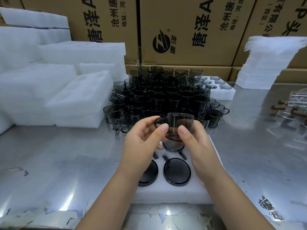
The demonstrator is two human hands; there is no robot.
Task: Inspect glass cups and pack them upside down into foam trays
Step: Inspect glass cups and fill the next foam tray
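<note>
Smoky glass cup (180, 126), handle leftward

Bright overhead glare streaks the table (66, 155) (edges bowed).

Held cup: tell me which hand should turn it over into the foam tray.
The right hand, probably: its thumb and fingers clasp the body of the cup, while the left hand pinches only at the handle; the foam tray lies just below.
</note>
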